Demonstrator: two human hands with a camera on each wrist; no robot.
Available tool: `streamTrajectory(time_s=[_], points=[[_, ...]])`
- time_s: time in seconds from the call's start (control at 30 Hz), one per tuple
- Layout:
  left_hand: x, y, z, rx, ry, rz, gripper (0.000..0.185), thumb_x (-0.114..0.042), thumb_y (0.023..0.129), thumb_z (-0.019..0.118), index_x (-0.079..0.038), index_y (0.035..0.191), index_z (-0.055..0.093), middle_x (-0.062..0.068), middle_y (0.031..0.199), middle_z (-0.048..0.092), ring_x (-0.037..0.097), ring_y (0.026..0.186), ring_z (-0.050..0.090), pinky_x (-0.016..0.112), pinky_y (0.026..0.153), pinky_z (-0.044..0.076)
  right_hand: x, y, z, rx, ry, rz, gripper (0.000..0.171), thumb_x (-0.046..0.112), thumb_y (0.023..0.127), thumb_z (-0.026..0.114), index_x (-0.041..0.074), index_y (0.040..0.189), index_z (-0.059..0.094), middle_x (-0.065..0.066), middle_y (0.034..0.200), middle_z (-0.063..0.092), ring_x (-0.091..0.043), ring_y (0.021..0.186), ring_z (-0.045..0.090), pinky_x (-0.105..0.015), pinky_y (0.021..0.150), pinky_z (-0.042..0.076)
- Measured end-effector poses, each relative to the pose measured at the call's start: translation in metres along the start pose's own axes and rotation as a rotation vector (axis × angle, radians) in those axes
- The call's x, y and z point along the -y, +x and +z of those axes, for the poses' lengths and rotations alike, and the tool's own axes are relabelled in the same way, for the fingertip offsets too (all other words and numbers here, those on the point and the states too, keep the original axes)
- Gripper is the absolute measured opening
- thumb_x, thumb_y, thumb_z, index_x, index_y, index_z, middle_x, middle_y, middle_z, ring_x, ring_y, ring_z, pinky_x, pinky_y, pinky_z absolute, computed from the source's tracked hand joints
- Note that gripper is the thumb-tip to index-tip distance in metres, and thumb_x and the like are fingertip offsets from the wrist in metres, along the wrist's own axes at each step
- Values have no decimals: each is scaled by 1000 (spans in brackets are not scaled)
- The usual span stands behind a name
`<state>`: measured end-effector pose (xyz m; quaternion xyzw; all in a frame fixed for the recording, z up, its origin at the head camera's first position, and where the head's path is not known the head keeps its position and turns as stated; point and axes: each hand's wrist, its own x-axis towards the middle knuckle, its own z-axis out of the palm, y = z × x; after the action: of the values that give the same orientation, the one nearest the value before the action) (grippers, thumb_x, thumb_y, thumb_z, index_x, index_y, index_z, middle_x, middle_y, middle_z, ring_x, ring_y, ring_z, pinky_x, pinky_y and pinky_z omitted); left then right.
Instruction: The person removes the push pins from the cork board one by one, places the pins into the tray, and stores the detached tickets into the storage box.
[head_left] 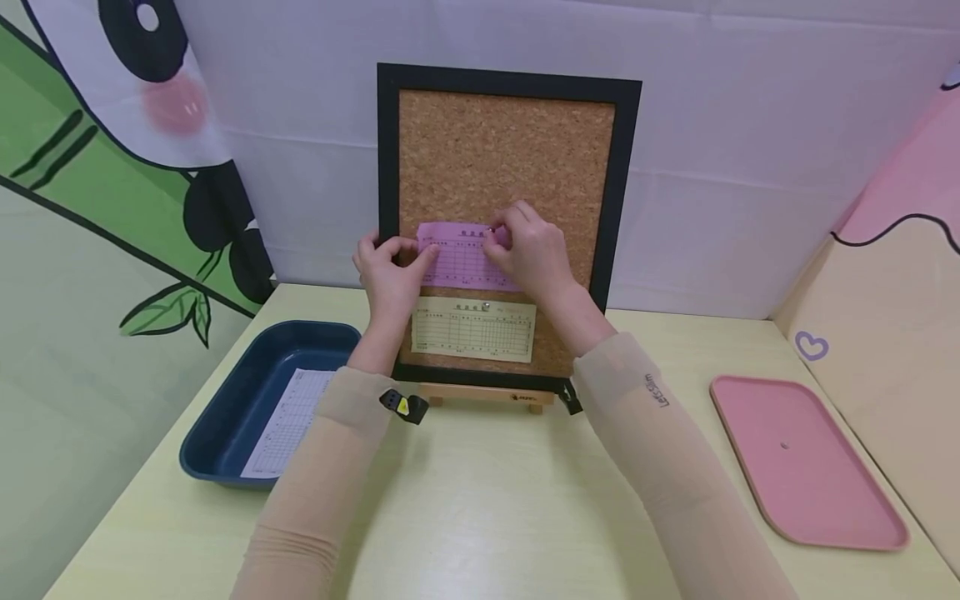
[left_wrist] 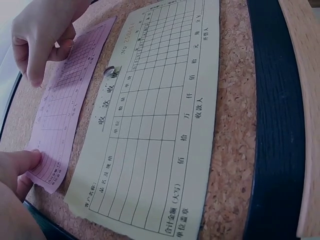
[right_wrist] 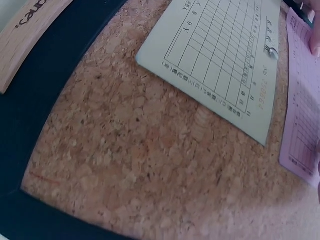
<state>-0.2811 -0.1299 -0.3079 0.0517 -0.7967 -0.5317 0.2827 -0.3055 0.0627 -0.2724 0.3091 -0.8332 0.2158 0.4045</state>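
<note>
at about 8 o'clock on the pale table (head_left: 480, 517) sits a dark blue tray (head_left: 225, 417) with a white ruled sheet (head_left: 288, 421) lying in it. just right of it, at the table's 12 o'clock, a cork board (head_left: 517, 142) in a black frame stands upright on a small wooden easel (head_left: 483, 395).

the left hand (head_left: 390, 275) rests at the board's 9 o'clock edge, its fingers (left_wrist: 22, 162) lying nearly straight and pressing the left end of a pink form (head_left: 461, 258) flat against the cork. the pink form lies level across the lower middle of the board. straight below it, at 6 o'clock on the board and close to it, a pale yellow form (head_left: 474, 329) is fixed by a silver pin (left_wrist: 110, 71) at the middle of its top edge.

the right hand (head_left: 528, 250) covers the pink form's upper right part, fingers curled and pinching at the top edge; what sits under the fingertips is hidden.

far right, at about 4 o'clock on the table, lies a pink tray (head_left: 806, 462), well apart from the board.
</note>
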Motion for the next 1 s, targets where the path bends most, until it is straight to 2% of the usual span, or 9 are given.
streamTrajectory(time_s=[0.17, 0.4, 0.53, 0.67, 0.83, 1.0], points=[[-2, -3, -3, -9, 9, 17, 36, -41, 81, 73, -7, 90, 67, 6, 149, 28, 23, 139, 16, 41, 111, 25, 0, -4, -9, -21, 20, 6, 14, 14, 86, 63, 1, 93, 65, -8, 83, 61, -14, 65, 53, -26, 57, 46], [-5, -8, -11, -24, -30, 98, 31, -35, 81, 74, -5, 86, 66, 5, 144, 33, 22, 136, 18, 43, 109, 25, 3, -10, -29, -49, 51, -31, 12, 12, 86, 64, 1, 91, 65, -8, 77, 59, -16, 65, 51, -27, 57, 44], [-7, -9, -18, -39, -60, 139, 29, -30, 82, 74, -2, 83, 65, 9, 140, 38, 23, 133, 23, 43, 106, 28, 2, -13, -44, -79, 73, -59, 9, 7, 84, 63, 0, 89, 64, -9, 75, 56, -17, 64, 49, -26, 55, 40], [-9, -8, -24, -41, -54, 143, 30, -29, 82, 74, 0, 84, 65, 9, 133, 43, 22, 129, 28, 41, 105, 30, 0, -15, -60, -104, 83, -86, 7, 6, 83, 63, -1, 86, 64, -10, 72, 55, -18, 62, 48, -26, 55, 37], [-12, -8, -31, -20, -29, 153, 30, -28, 82, 74, 0, 86, 66, 8, 123, 53, 22, 124, 38, 40, 101, 34, -3, -19, -79, -123, 77, -136, 7, 4, 83, 62, -3, 85, 64, -12, 71, 56, -19, 62, 48, -24, 55, 39], [-17, -10, -39, 8, -7, 194, 30, -28, 82, 74, 0, 91, 68, 9, 110, 64, 23, 112, 48, 41, 93, 38, -7, -24, -101, -120, 66, -152, 9, 4, 84, 62, -4, 88, 64, -13, 72, 57, -17, 62, 47, -20, 55, 37]])
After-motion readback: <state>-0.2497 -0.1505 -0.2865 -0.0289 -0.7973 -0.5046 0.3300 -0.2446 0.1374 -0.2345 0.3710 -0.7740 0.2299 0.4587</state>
